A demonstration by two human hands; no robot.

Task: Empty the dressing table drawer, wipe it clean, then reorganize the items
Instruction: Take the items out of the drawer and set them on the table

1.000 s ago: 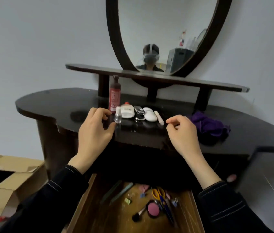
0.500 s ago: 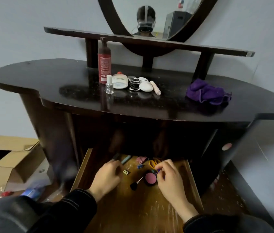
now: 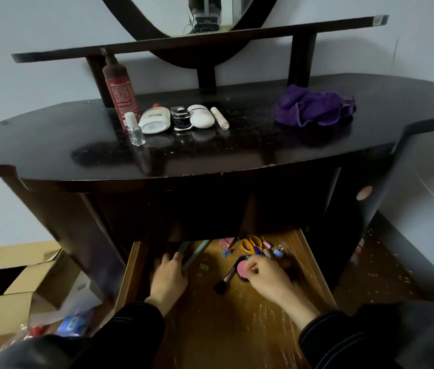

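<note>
Drawer (image 3: pixel 130 270) contents not yet lifted out lie in a loose cluster at the far end, and both hands are down among them. The right hand (image 3: pixel 267 279) has its fingers and thumb curled in, pinching the near right rim of the pink blush compact (image 3: pixel 240 269). The compact sits just off the fingertips on the thumb side and looks flat on the drawer floor.

On the compact's other side, touching it or just beside it, lies the makeup brush (image 3: pixel 225 280). Its long axis slants from the compact back toward the person, bristles nearest, so it lies between the two hands and a little nearer the right. Just beyond the right knuckles are the yellow-handled scissors (image 3: pixel 250 244) and a blue binder clip (image 3: pixel 277 252).

The left hand (image 3: pixel 169 279) is blurred. Its fingers look fairly straight and are curled round nothing, and the forefinger tip touches the near end of two grey-green strips (image 3: pixel 196 251); I cannot tell what these are. Their long axis runs from that fingertip away and to the right, in under the table's edge.

The step in hand seems to be clearing out the compact. It should come straight up from the pinch, since dragging it thumbward would push the brush. The strips would need drawing back along their length toward the left palm before they can be lifted. The purple cloth (image 3: pixel 314 107) lies well above and beyond the right hand on the tabletop (image 3: pixel 237 153).
</note>
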